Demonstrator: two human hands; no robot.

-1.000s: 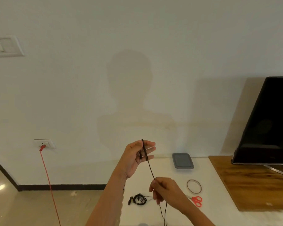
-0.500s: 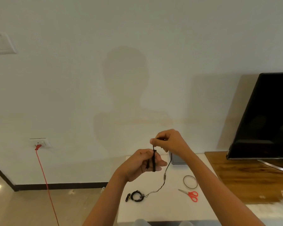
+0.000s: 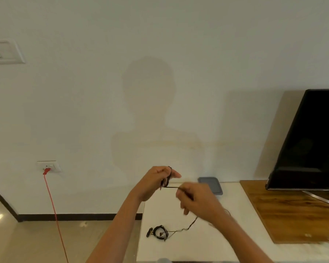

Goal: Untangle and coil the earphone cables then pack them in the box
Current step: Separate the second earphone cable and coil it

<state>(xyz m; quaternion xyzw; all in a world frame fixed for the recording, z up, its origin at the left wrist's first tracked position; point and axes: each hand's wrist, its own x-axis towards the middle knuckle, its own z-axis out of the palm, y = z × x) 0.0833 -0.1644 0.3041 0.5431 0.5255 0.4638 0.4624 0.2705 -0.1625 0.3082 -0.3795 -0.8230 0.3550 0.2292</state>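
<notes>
Left hand grips the earphone cable wound round its fingers, right hand pinches the taut strand beside it, above the white table and near the grey lidded box; advise even tension and uncrossed turns.

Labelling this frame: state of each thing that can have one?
Left hand, holds thin black earphone cable wound round its fingers.
Right hand, pinches that cable, taut between hands.
Black earphone bundle, coiled, on white table.
Grey lidded plastic box, closed.
Black flat television, screen dark.
Red plug, in white wall socket.
</notes>
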